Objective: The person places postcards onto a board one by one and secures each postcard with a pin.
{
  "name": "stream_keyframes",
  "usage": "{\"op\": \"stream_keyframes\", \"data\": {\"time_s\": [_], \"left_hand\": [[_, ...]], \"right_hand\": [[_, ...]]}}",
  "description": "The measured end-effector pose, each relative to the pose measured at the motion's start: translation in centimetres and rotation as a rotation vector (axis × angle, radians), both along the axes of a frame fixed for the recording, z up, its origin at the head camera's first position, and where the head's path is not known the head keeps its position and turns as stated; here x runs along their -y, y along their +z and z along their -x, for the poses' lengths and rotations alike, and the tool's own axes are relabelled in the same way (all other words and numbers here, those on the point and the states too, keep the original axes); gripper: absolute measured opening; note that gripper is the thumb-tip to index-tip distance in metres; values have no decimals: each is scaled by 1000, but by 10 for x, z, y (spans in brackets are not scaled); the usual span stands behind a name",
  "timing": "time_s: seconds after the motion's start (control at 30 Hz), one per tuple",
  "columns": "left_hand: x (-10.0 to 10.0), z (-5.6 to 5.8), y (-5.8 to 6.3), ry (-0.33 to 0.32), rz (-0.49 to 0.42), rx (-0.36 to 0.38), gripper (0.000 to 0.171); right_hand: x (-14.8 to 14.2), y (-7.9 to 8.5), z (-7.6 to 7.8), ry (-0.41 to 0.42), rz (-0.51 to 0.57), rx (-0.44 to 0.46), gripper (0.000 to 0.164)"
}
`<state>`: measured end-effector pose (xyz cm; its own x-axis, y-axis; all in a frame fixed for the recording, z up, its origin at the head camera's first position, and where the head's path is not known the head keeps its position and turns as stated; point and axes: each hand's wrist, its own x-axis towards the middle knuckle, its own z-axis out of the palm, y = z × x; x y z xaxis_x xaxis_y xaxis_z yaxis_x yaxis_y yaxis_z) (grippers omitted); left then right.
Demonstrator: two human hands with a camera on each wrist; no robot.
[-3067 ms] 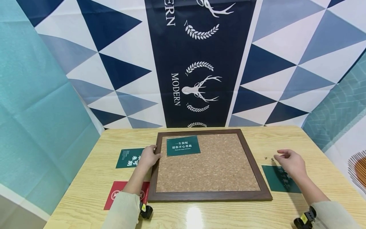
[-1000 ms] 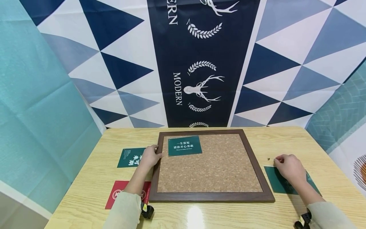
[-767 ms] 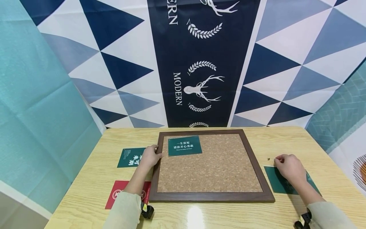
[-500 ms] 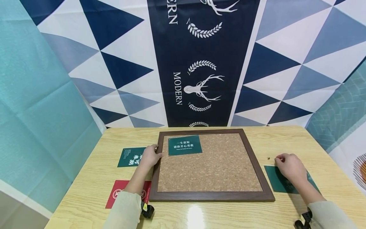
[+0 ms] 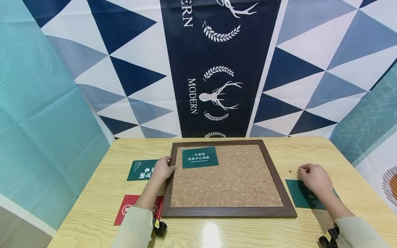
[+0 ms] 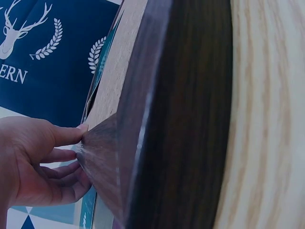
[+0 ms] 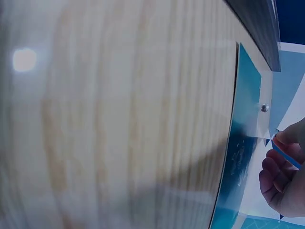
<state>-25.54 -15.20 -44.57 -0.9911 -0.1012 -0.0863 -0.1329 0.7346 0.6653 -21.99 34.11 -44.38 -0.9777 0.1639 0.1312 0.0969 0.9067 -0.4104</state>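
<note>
A cork board (image 5: 229, 182) with a brown wooden frame lies on the table, a green card (image 5: 200, 157) with white writing at its upper left. My left hand (image 5: 162, 169) grips the frame's left side, thumb on top, as the left wrist view (image 6: 47, 162) also shows. To the right of the board, my right hand (image 5: 316, 179) pinches a small metal thumbtack (image 7: 277, 131) between thumb and forefinger, above the table. A second thumbtack (image 5: 289, 171) lies on the wood near those fingertips. Beneath the right hand is another green card (image 5: 299, 196), partly covered by it.
Left of the board lie a green card (image 5: 139, 170) and a red card (image 5: 127, 210), both partly hidden by the left arm. The wooden table (image 5: 248, 232) meets a patterned cloth (image 5: 214, 69) at its back edge.
About three seconds ago two thumbtacks lay by the right hand, its fingers apart. Now one lies there and the other is between thumb and forefinger. The left hand has stayed on the frame.
</note>
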Motion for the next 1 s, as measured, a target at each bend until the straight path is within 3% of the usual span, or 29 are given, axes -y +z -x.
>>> {"op": "stream_keyframes", "data": {"time_s": [0.4, 1.0], "left_hand": [[0, -1, -1, 10, -19, -1, 52], [-1, -3, -1, 15, 10, -26, 50]], "right_hand": [[10, 9, 4, -3, 18, -50, 31], [39, 24, 9, 75, 62, -153, 26]]}}
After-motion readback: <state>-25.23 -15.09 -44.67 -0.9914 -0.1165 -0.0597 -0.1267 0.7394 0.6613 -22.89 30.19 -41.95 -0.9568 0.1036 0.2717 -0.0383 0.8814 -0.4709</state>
